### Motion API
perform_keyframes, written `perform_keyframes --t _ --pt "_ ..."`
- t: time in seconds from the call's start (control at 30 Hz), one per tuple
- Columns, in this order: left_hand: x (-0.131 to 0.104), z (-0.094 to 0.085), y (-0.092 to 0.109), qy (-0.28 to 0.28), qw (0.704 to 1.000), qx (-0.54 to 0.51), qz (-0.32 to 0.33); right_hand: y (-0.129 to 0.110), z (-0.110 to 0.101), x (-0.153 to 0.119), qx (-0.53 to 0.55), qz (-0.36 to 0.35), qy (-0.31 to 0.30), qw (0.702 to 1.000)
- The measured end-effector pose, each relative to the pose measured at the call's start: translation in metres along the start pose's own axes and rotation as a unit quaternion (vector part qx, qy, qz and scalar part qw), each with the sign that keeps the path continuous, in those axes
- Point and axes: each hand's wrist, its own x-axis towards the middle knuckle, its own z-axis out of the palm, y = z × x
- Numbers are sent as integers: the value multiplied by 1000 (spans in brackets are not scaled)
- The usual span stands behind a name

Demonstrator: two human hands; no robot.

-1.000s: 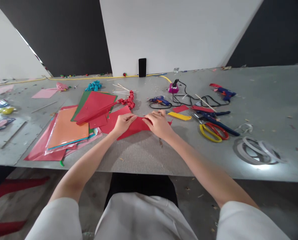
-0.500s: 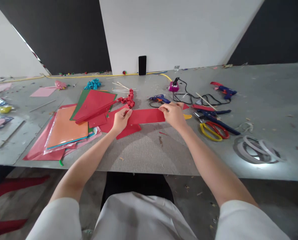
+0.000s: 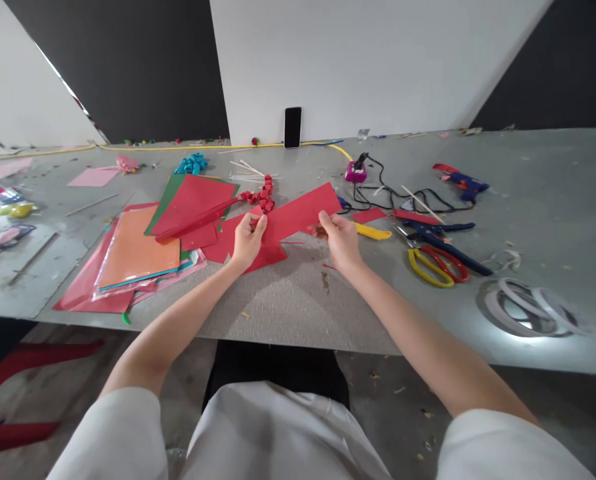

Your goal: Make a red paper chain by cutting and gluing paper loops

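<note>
A red paper strip (image 3: pixel 303 210) slants up to the right between my hands. Closed on its left end, my left hand (image 3: pixel 248 241) pinches it between thumb and curled fingers. My right hand (image 3: pixel 343 241) is at the strip's lower edge near the right end, thumb against the paper and its blurred fingers curled below. Beneath the left hand and strip lie more red paper pieces (image 3: pixel 271 257). A yellow-handled cutter (image 3: pixel 373 231) lies just right of my right hand. A curled red paper chain (image 3: pixel 265 193) rests behind the strip.
Stacked coloured paper (image 3: pixel 141 253) lies to the left. On the right are pliers (image 3: pixel 433 230), scissors with yellow and red handles (image 3: pixel 431 273), a blue glue gun (image 3: pixel 465 185) and white tape rolls (image 3: pixel 518 310). A phone (image 3: pixel 293 127) leans against the wall.
The strip's right end has swung upward from nearly level. My right hand has moved down to its lower edge, exposing the upper right corner. The left hand keeps its pinch.
</note>
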Motion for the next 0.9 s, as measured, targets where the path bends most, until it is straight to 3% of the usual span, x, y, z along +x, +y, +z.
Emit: perform_keyframes --t 0.17,0.3,0.43,0.57,0.67,0.77,0.9 --pt "-2 -2 4 -111 993 35 -31 -1 -2 -5 -57 -12 33 998" --pt "8 -4 10 -224 972 55 -47 -15 -13 0 -143 -22 -55 988" --pt "21 6 18 -282 955 94 -24 -28 -18 0 -202 -15 -145 969" --pt "20 25 20 -265 959 95 -12 -34 -14 -5 -214 -42 -137 966" --pt "10 35 14 -214 975 23 -64 -35 -10 -9 -209 -77 -98 970" --pt "-3 37 7 -160 978 -43 -128 -33 -6 -11 -211 -83 -98 969" --pt "-12 33 6 -127 982 -62 -129 -32 -3 -12 -196 -78 -126 969"
